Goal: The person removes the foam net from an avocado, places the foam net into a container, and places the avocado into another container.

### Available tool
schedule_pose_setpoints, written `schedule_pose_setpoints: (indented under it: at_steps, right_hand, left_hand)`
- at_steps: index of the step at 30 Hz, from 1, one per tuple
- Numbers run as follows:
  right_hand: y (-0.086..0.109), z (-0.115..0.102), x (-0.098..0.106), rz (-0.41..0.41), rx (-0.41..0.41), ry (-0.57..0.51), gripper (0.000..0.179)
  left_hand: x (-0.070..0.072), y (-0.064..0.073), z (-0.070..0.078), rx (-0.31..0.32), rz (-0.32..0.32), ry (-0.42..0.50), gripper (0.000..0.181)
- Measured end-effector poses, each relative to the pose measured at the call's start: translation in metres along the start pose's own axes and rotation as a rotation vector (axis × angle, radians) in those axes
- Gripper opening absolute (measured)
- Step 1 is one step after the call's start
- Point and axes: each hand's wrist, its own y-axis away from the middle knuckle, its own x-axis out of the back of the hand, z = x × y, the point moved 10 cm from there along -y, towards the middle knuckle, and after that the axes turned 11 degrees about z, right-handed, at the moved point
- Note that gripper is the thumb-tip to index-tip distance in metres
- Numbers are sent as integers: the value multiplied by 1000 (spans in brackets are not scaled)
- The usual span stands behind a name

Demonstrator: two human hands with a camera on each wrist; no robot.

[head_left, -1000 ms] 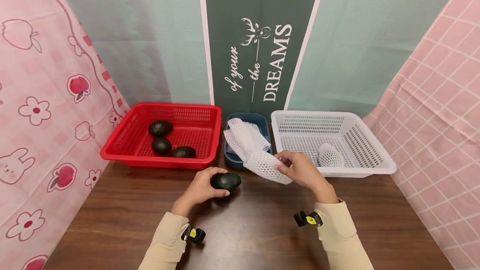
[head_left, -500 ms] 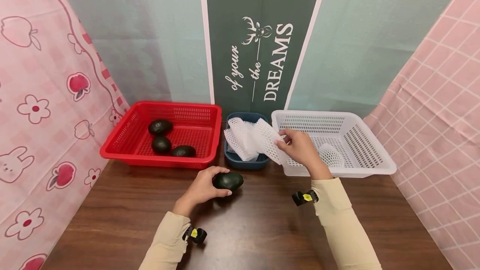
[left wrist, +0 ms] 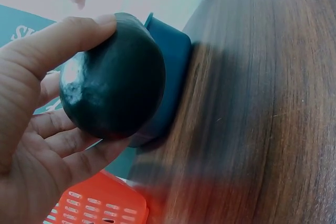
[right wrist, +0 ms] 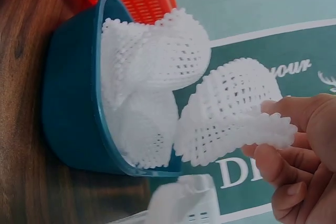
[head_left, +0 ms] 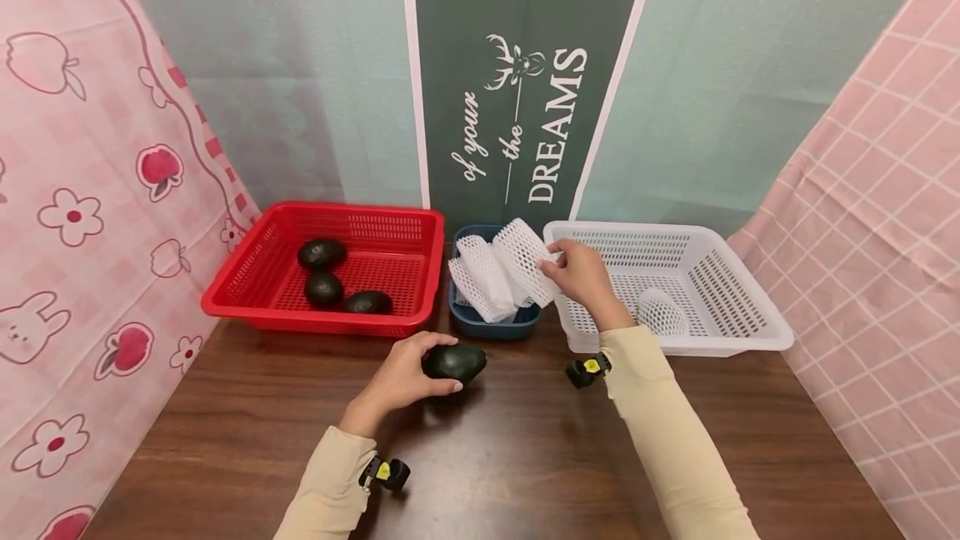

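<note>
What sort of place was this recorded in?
Probably a makeshift indoor workspace: a wooden table, printed cloths screening it on three sides, and a blue bin of white foam nets.

Bare avocados (head_left: 459,363): four. Net-covered item (head_left: 662,313): one. Red basket (head_left: 315,322): one. White basket (head_left: 675,346): one. Blue bin (head_left: 497,329): one. Foam nets (head_left: 522,261): at least three, exact count unclear. Hands (head_left: 403,370): two.
</note>
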Motion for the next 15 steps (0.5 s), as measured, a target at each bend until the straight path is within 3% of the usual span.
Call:
schedule_pose_setpoints:
  at_steps: [9,15]
  right_hand:
    - [-18,4,-22,60,-23,-6,39]
    - [-15,7,-49,-53,-9,87,31]
  left_hand:
    - [0,1,4,-11,-6,1,55]
    - [2,4,3,6,0,3,54]
